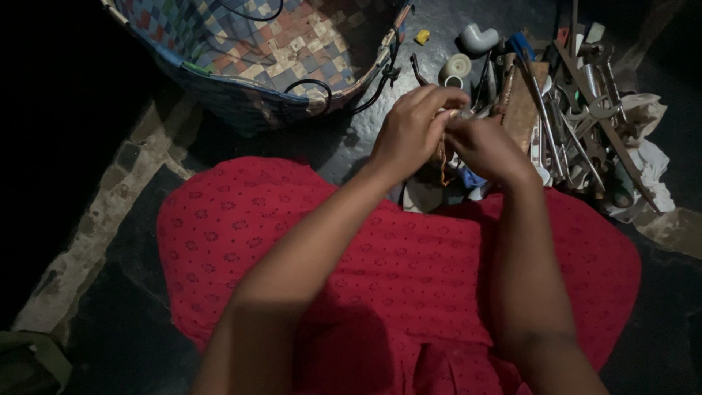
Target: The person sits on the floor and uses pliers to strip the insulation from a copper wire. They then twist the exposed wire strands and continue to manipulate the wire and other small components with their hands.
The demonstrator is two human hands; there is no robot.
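While both hands met over the dark floor, a small pale piece with a thin orange strand [442,157] hanging from it sat pinched between them — too small and shadowed to name. The left hand [411,132] was curled over it from above, fingers clenched on the piece; the right hand [484,145] gripped it from the other side, fingertips touching the left's. Just beyond the strand lay a roll of white tape [458,68] and a white pipe elbow [479,36], with a small yellow bit [422,36] near them. To the right of the strand spread a heap of metal tools [585,117] — spanners and rods over a pale cloth [651,157]. Up and left of it stood a checkered woven basket [256,51]. Nearer the wearer, a red dotted garment [395,256] covered the lap.
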